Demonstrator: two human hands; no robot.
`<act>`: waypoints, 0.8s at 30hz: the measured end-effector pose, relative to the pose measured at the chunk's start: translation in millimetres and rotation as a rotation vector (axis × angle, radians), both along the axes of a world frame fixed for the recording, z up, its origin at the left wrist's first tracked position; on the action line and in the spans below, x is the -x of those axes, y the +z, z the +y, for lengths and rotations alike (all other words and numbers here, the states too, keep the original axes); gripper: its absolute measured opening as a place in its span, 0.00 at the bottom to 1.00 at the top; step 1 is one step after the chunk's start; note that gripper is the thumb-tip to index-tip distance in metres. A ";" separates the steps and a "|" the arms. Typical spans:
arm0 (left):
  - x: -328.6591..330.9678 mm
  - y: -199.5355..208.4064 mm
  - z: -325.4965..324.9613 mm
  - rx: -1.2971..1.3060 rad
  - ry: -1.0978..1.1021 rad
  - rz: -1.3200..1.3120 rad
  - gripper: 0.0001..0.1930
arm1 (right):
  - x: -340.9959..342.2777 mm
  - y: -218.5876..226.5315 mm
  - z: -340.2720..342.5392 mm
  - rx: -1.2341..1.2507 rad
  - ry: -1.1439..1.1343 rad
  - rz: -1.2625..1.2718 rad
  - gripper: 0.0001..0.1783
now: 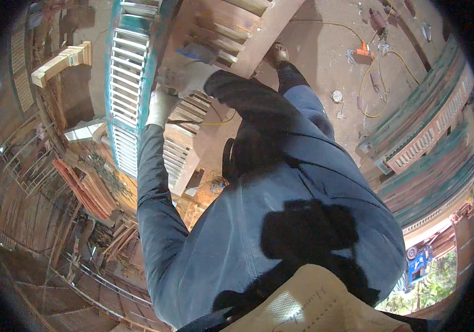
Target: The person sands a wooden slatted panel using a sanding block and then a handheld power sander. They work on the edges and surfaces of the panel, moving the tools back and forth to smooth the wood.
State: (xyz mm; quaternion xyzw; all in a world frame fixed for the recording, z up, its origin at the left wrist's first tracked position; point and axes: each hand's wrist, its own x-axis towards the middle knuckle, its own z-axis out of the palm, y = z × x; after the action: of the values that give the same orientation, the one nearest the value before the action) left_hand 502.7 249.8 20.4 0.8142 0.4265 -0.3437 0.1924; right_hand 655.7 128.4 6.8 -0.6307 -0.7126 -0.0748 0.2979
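Head view: left hand (163, 104) and, nearer, right hand (189, 77) (curled, hold unclear) meet at the brown shutter's (256, 45) left; it stretches lengthwise away.

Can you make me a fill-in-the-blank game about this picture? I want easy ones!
1. The left hand and right hand are both wearing ____.
2. The slats on the long teal-edged panel are coloured ____.
3. The bright connector on the floor is coloured ____.
4. The leaves outside, at the lower right, are coloured ____.

Missing words: gloves; white; orange; green.
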 end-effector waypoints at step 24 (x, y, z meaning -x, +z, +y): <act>-14.3 -25.1 21.8 -0.037 -0.051 -0.262 0.28 | -26.3 14.8 52.7 0.559 0.131 0.098 0.26</act>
State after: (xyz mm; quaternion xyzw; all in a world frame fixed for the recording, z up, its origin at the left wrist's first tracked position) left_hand 517.0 271.6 -4.7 0.8661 0.3830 -0.2312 0.2228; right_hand 681.9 181.1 21.5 -0.6441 -0.7294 0.1744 0.1506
